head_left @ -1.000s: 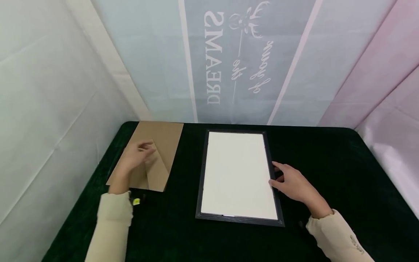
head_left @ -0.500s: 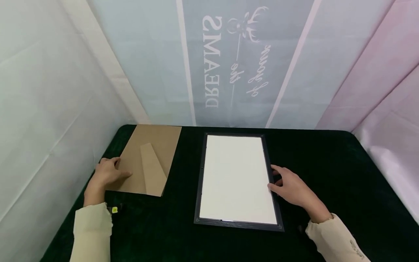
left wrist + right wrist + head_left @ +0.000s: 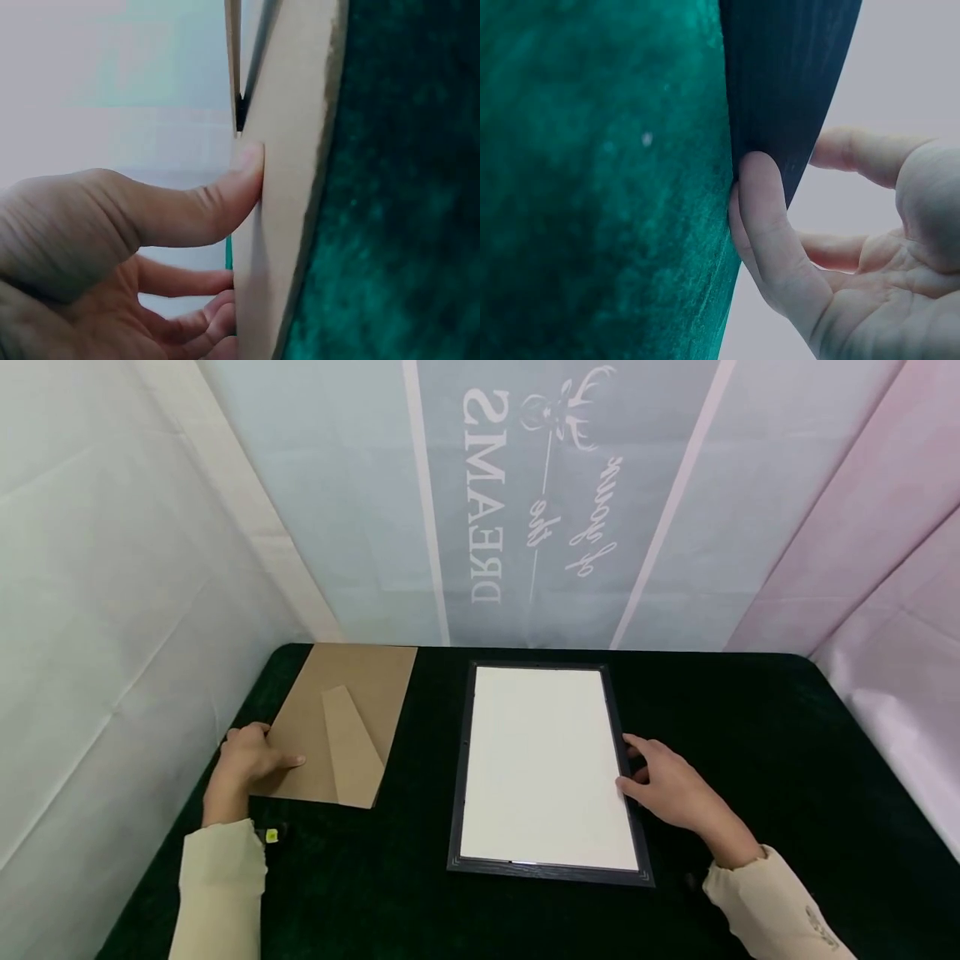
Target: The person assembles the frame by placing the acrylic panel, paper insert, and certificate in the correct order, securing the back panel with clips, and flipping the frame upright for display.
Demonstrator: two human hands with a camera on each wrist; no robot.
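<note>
A brown backing board (image 3: 367, 672) with a tapered easel leg (image 3: 351, 747) on its face lies at the left of the table. My left hand (image 3: 251, 764) grips its left edge, thumb on the face and fingers at the side; the left wrist view shows the thumb pressing on the board (image 3: 289, 150). Right of it lies a dark picture frame (image 3: 551, 870), its inside filled by a white sheet (image 3: 547, 768). My right hand (image 3: 667, 785) holds the frame's right edge. In the right wrist view, fingertips (image 3: 761, 172) touch the frame's dark side (image 3: 787, 67).
A dark green cloth (image 3: 360, 893) covers the table. Behind it hangs a pale blue curtain (image 3: 375, 527) with mirrored lettering. White fabric (image 3: 112, 610) closes off the left, pink fabric (image 3: 862, 552) the right.
My left hand has moved left from above the easel leg to the board's left edge and taken hold there. My right hand has stayed at the frame.
</note>
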